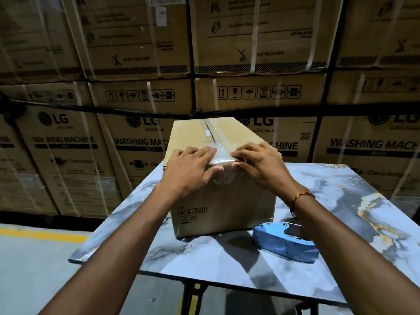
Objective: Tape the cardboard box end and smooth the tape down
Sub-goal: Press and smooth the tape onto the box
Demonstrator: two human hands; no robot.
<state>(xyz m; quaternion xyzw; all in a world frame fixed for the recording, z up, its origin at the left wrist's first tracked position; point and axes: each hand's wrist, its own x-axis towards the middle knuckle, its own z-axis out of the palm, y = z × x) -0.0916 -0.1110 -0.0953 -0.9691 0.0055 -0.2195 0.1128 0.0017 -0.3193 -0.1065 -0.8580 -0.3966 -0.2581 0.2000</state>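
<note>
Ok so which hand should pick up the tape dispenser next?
Right. The right hand presses the tape on the box, and the dispenser lies on the table just below that wrist. The left hand would probably have to cross over.

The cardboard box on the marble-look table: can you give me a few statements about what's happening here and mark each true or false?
1. Both hands press on the near top edge of the cardboard box. True: the left hand and right hand flank the clear tape.
2. The blue tape dispenser is held in the right hand. False: it lies on the table, right of the box.
3. Clear tape runs along the top seam. True.
4. The box lies on the floor. False: it rests on the table.
5. The left wrist wears a thread band. False: the thread band is on the right wrist.
</note>
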